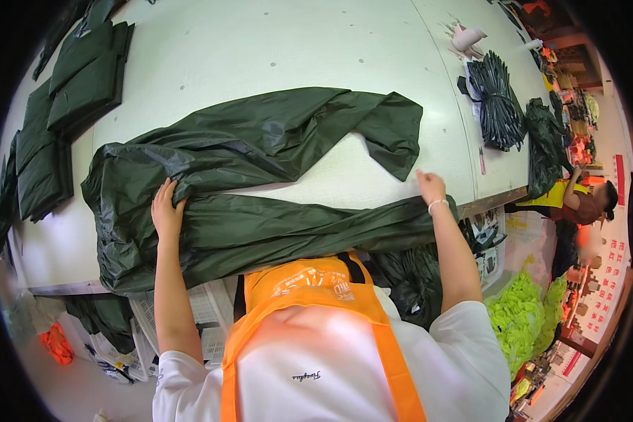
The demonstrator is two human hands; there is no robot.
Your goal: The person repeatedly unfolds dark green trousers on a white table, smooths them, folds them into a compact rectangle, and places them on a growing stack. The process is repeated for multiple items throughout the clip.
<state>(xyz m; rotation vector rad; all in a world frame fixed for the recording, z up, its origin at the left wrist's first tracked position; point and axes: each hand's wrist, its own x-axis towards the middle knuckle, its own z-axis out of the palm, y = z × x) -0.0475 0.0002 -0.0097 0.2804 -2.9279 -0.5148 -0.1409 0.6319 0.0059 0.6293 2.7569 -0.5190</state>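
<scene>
A pair of dark green rain trousers (260, 221) lies spread across the white table, waist at the left and both legs reaching right. Near the waist, my left hand (167, 211) rests on the fabric, fingers stretched out and thumb apart. My right hand (431, 187), a white bracelet at its wrist, is over the right end of the near leg. Its fingers are drawn together, with no cloth visible in them. The far leg (390, 126) bends toward me at its end, a little left of those fingertips. Part of the near leg hangs over the table's front edge.
Folded dark green garments (88, 84) are stacked at the left of the white table (211, 49). A tied dark bundle (497, 102) and a white roll (468, 37) lie at the right. Below are white crates (214, 309) and yellow-green cloth (517, 320). Another person (584, 202) is farther right.
</scene>
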